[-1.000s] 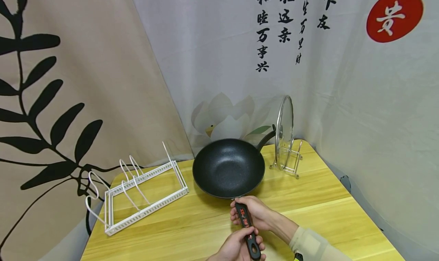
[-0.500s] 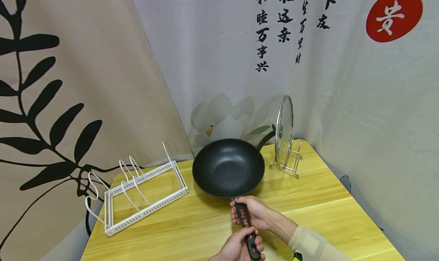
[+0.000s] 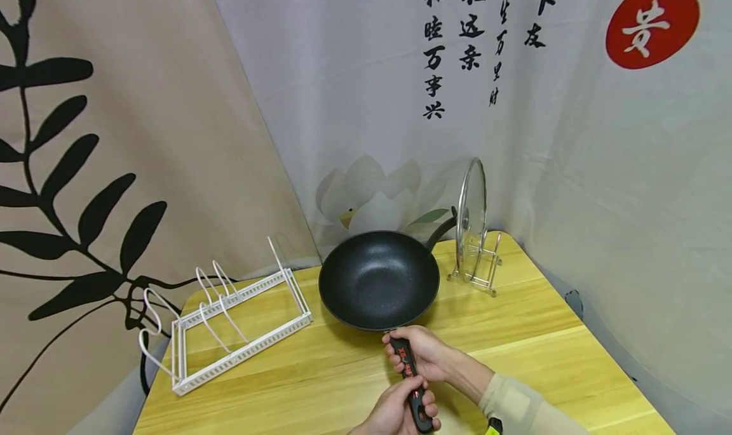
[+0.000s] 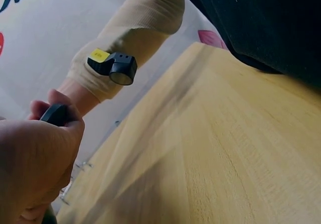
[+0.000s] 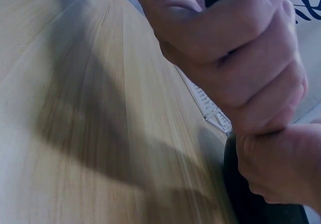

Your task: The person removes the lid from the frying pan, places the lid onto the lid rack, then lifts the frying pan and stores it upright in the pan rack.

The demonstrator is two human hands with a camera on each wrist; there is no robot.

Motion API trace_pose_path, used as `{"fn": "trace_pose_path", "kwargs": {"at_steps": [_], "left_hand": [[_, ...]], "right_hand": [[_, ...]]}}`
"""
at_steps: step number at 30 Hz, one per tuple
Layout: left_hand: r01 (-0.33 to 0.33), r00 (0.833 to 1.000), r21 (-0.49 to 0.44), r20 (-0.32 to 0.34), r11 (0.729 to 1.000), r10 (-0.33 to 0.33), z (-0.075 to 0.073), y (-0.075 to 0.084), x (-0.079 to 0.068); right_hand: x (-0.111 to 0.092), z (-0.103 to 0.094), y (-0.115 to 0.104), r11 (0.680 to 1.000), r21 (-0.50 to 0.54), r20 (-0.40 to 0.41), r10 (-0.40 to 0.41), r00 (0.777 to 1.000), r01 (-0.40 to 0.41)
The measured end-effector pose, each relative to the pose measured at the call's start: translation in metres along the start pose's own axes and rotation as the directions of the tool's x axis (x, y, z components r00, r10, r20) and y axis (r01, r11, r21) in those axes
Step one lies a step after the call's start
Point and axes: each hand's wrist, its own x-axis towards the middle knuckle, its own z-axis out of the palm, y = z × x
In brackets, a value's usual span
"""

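A black frying pan (image 3: 379, 281) with deep sloping sides is held in both hands above the wooden table in the head view. My right hand (image 3: 429, 354) grips its long black handle (image 3: 404, 356) close to the pan. Lower down, my left hand (image 3: 394, 408) wraps round the handle's end, its thumb on top. The handle's end (image 4: 54, 115) pokes out of the left fist in the left wrist view. A curved black handle (image 3: 441, 230) juts from the far right rim. Beside it, a glass lid (image 3: 472, 222) stands upright in a small wire rack (image 3: 486, 267).
A white rack (image 3: 243, 355) with several looped dividers stands on the left of the wooden table (image 3: 320, 384). Printed curtains (image 3: 366, 105) hang close behind and at both sides. The table's right edge slopes down toward the front.
The view has drifted very slightly, so everything sits a little farther left. Both hands keep their grip on the handle, and the pan stays where it was.
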Motion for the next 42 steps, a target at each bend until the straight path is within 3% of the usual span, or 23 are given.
{"fn": "trace_pose_path", "kwargs": {"at_steps": [4, 11, 18, 23, 30, 42], "left_hand": [[0.014, 1.0, 0.005, -0.015, 1.0, -0.014, 0.001, -0.0003, 0.0006], [-0.018, 1.0, 0.023, -0.014, 1.0, 0.019, 0.0014, -0.002, 0.002], [0.027, 0.991, 0.011, -0.132, 1.0, -0.026, 0.0042, -0.0043, 0.0], [0.028, 0.986, 0.023, -0.168, 0.999, -0.023, 0.004, -0.0054, 0.0006], [0.012, 0.963, -0.006, -0.268, 1.0, -0.013, 0.0064, -0.0082, -0.0009], [-0.008, 0.968, 0.032, -0.25, 0.999, 0.015, 0.0064, -0.007, -0.0022]], "right_hand": [[0.0002, 0.0013, -0.0005, 1.0, 0.001, -0.006, -0.004, 1.0, 0.004], [0.0018, 0.0023, 0.0011, 1.0, -0.022, -0.021, -0.023, 1.0, 0.022], [0.0026, 0.003, 0.0023, 1.0, -0.017, -0.025, -0.024, 0.999, 0.024], [0.0038, 0.0042, 0.0033, 0.999, -0.033, -0.035, -0.037, 0.999, 0.036], [0.0053, 0.0052, 0.0058, 0.998, -0.036, -0.03, -0.047, 0.998, 0.046], [0.0049, 0.0084, 0.0067, 0.997, -0.013, -0.03, -0.073, 0.997, 0.072]]}}
